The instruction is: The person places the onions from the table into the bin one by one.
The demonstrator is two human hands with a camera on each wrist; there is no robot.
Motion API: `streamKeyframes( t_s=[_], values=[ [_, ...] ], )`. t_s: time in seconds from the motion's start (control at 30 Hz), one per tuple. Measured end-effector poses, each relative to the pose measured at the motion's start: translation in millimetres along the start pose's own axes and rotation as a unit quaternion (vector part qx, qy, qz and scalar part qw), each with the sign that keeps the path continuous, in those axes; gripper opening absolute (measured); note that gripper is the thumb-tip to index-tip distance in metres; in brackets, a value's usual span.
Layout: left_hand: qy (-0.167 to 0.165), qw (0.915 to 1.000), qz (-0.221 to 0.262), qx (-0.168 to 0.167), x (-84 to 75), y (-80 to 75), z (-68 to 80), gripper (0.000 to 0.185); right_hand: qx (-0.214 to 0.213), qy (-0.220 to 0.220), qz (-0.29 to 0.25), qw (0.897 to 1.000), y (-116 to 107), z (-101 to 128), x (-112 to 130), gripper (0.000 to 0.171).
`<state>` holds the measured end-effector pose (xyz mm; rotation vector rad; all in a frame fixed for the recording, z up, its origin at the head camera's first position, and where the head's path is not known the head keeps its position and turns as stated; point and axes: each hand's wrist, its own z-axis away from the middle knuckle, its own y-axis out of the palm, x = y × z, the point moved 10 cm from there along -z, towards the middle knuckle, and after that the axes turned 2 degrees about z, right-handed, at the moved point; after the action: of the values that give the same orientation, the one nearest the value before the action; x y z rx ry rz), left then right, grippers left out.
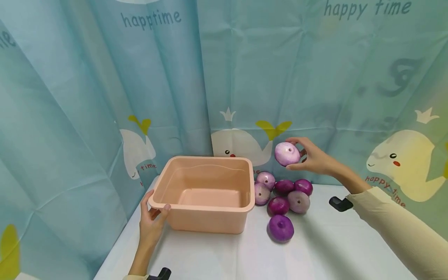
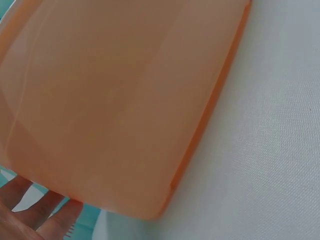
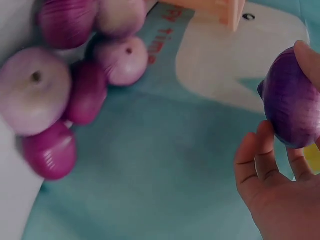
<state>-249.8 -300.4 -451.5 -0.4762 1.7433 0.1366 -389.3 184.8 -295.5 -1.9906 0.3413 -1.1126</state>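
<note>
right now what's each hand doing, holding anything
Left hand: grips the near left corner of the pink tub, thumb on the rim.
Right hand: holds one purple onion in the air, above the pile.

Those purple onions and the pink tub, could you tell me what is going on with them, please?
A person's right hand holds one purple onion in the air, above the pile of six purple onions lying on the white tabletop. The left hand grips the near left corner of the empty, peach-pink rectangular plastic tub, which stands on the tabletop just left of the pile. No onion is in the tub.
</note>
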Motion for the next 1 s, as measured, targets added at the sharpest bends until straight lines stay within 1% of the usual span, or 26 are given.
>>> streamKeyframes(
  t_s=[0.17,0.27,0.4,0.47,0.6,0.67,0.8,1.0],
  values=[
    [0.004,1.0,-0.006,-0.001,0.5,2.6,-2.5,0.074,0.016,-0.04,0.0,0.999,19.0,-34.2,23.5,0.079],
    [0.007,0.9999,-0.012,-0.003,-0.1,4.7,-4.0,0.074,0.029,-0.056,-0.008,0.998,32.6,-53.5,39.2,0.079],
    [0.009,0.9998,-0.019,-0.005,-0.9,5.7,-4.7,0.074,0.051,-0.067,-0.019,0.996,55.1,-79.1,59.8,0.078],
    [0.011,0.9997,-0.021,-0.006,-1.1,5.4,-4.6,0.074,0.058,-0.082,-0.022,0.995,67.7,-92.6,70.5,0.076],
    [0.013,0.9996,-0.023,-0.005,-1.5,5.1,-3.6,0.074,0.072,-0.108,-0.004,0.992,92.8,-114.8,90.3,0.072],
    [0.013,0.9996,-0.026,-0.006,-1.8,4.6,-2.9,0.074,0.082,-0.114,0.003,0.99,105.5,-123.0,98.2,0.071],
    [0.01,0.9996,-0.023,-0.012,-1.1,1.7,-1.6,0.073,0.106,-0.113,0.021,0.988,130.7,-135.0,109.5,0.074],
    [0.006,0.9997,-0.017,-0.015,0.8,-1.1,1.0,0.074,0.147,-0.096,0.011,0.984,164.8,-142.8,121.6,0.074]
  ],
)
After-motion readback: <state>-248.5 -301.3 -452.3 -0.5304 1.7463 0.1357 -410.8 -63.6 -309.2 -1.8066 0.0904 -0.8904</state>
